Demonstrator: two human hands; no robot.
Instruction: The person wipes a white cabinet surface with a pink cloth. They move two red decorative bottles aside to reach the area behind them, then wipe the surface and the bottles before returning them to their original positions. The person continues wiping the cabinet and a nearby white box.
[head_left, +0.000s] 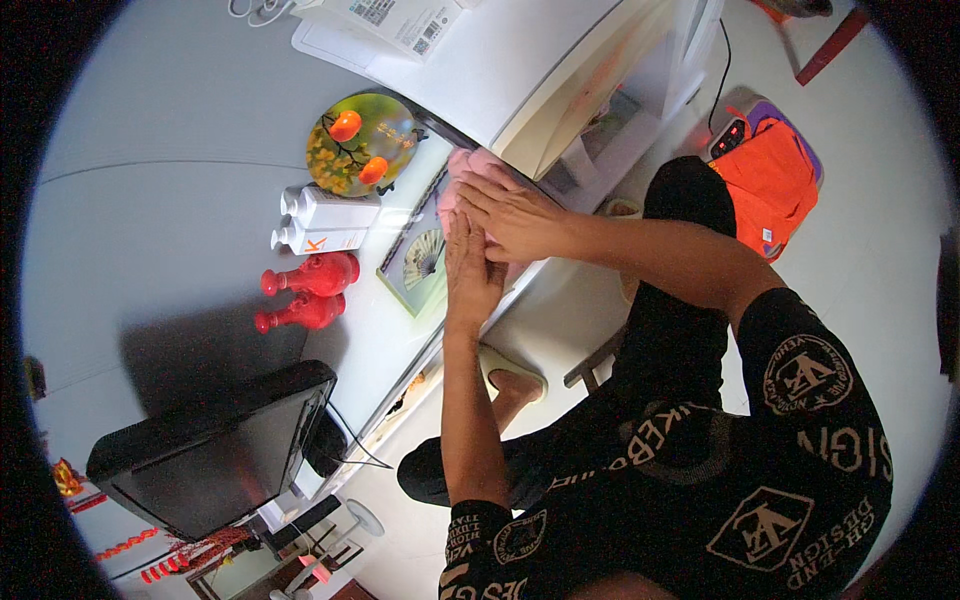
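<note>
A folded pink cloth (469, 161) lies partly over a framed panel (409, 296) with a painted folding fan (423, 259) on it. The panel rests on a white glass-topped table (375, 360). My right hand (517, 217) is laid flat across the cloth, fingers a little apart. Close against it, my left hand (472, 270) touches the cloth's lower edge, its fingers straight and together. The undersides of both hands are hidden, so any pinch of the left fingers cannot be seen.
Along the wall stand a round persimmon plate (360, 142), two white pump bottles (330, 232) and two red vases (319, 277). A black flat screen (217, 450) is farther left. A white box (405, 26) lies above. An orange bag (776, 187) is on the floor.
</note>
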